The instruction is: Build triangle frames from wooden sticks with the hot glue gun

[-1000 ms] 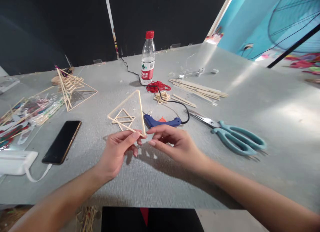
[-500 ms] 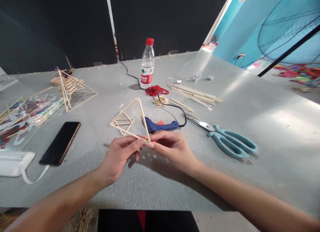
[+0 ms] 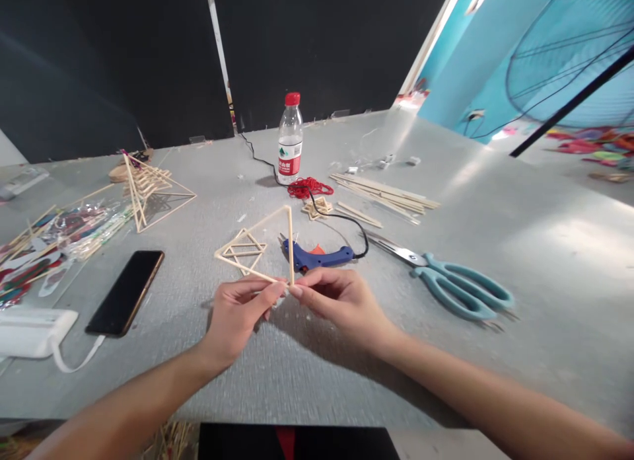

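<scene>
A triangle of thin wooden sticks (image 3: pixel 290 242) stands up from my fingertips, its near corner pinched between both hands. My left hand (image 3: pixel 238 314) grips the lower stick close to that corner, thumb on top. My right hand (image 3: pixel 341 305) closes on the same corner from the other side. Beyond the triangle, a small star-shaped stick frame (image 3: pixel 244 252) lies on the table, seen partly through it. Just past my right hand rests a blue hot glue gun (image 3: pixel 327 256) with an orange trigger and a black cord.
Teal-handled scissors (image 3: pixel 460 285) lie right. Behind are a water bottle (image 3: pixel 290 143), red string (image 3: pixel 310 188), a small wooden star (image 3: pixel 317 207) and loose sticks (image 3: pixel 386 194). At left are a phone (image 3: pixel 126 291), a white power bank (image 3: pixel 37 331), a stick pyramid (image 3: pixel 153 189) and packaged craft pieces (image 3: pixel 74 232).
The held triangle has turned slightly, its right stick now nearly upright. Both hands keep their pinch at the corner. The whole view has shifted a little.
</scene>
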Tool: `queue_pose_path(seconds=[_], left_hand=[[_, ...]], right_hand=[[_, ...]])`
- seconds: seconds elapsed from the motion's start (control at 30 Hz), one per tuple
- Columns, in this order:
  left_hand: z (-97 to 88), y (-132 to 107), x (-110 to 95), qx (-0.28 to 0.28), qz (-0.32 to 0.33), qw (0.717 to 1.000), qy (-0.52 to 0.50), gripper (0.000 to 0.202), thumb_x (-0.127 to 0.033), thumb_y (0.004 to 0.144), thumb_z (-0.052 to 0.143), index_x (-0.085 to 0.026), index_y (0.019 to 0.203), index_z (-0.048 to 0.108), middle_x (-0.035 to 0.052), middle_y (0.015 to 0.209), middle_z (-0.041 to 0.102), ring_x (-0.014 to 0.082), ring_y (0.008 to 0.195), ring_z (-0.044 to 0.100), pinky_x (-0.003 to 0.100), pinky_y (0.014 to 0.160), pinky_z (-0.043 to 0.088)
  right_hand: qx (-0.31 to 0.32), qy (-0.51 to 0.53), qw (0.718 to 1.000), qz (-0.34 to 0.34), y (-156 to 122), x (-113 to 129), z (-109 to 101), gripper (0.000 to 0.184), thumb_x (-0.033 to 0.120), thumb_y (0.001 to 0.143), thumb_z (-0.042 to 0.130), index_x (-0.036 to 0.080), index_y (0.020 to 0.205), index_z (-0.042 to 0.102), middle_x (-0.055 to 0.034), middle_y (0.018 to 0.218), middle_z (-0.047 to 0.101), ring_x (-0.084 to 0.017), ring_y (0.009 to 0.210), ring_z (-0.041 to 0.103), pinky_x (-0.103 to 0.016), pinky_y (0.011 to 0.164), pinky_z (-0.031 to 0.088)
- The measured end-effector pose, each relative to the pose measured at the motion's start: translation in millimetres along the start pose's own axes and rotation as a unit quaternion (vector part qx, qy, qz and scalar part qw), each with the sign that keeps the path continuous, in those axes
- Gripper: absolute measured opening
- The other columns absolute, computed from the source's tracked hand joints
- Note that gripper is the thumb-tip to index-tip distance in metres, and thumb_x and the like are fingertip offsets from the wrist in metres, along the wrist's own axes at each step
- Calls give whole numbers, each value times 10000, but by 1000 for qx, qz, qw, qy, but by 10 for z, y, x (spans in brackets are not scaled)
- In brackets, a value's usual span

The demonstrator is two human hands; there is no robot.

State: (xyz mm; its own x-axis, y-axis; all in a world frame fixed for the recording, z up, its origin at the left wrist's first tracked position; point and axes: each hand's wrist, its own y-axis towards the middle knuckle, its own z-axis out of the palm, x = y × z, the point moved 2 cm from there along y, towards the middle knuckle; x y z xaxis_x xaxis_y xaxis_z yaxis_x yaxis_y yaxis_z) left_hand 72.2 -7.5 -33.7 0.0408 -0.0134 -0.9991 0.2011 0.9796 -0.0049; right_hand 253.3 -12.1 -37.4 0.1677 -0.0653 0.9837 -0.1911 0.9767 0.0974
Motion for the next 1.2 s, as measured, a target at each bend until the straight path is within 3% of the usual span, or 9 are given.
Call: queue_pose_path(seconds=[0.2, 0.4, 0.57, 0.7, 0.83, 1.03, 1.2], left_hand=[[-32, 9, 36, -9, 0, 1000, -25, 264, -488, 818, 843, -225, 807, 840, 26, 766, 698, 78, 592, 530, 207, 538, 429], [-33, 21, 16, -8, 4, 1000, -23, 262, -495, 827, 837, -232, 823, 846, 23, 762, 697, 72, 592, 533, 195, 543, 443], [12, -2, -47, 0, 29, 1000, 5, 198, -446, 848, 818, -252, 838, 855, 22, 745, 701, 67, 572, 516, 192, 520, 421], [0, 12, -41, 22, 43, 998, 34, 145, -384, 868, 802, -255, 901, 858, 50, 874, 754, 67, 590, 520, 200, 529, 422], [-138, 122, -42, 10, 52, 998, -45, 198, -393, 840, 831, -217, 932, 838, 81, 1029, 749, 88, 648, 568, 220, 557, 484], [-260, 252, -222, -47, 17, 988, -146, 349, -511, 784, 871, -188, 903, 815, 8, 708, 606, 73, 593, 508, 153, 440, 384], [-189, 238, -210, -10, -44, 985, -168, 372, -500, 755, 891, -163, 885, 801, 3, 718, 613, 57, 566, 492, 154, 443, 388]], right_hand=[[35, 43, 996, 65, 30, 27, -44, 381, 566, 875, 761, 187, 858, 789, 9, 636, 599, -60, 501, 446, -225, 473, 309], [45, 60, 994, 74, 28, 0, -61, 366, 551, 879, 772, 186, 848, 776, 9, 655, 610, -59, 510, 460, -224, 477, 317], [57, 34, 995, 72, 16, -18, -31, 337, 527, 872, 783, 193, 913, 797, 8, 654, 606, -65, 526, 453, -227, 486, 318], [40, 5, 998, 45, 29, 20, -40, 330, 513, 843, 803, 185, 811, 778, 4, 628, 601, -63, 515, 423, -232, 484, 308], [-2, -24, 1000, 8, 62, 72, -114, 303, 482, 830, 809, 187, 773, 764, 4, 614, 604, -69, 517, 435, -242, 492, 321], [-8, 12, 1000, 22, 77, 58, -147, 310, 494, 786, 852, 197, 829, 774, 27, 581, 574, -71, 494, 423, -244, 473, 305], [35, 141, 987, 65, 27, 54, -98, 309, 503, 765, 885, 221, 775, 758, 43, 571, 539, -59, 478, 383, -234, 468, 264]])
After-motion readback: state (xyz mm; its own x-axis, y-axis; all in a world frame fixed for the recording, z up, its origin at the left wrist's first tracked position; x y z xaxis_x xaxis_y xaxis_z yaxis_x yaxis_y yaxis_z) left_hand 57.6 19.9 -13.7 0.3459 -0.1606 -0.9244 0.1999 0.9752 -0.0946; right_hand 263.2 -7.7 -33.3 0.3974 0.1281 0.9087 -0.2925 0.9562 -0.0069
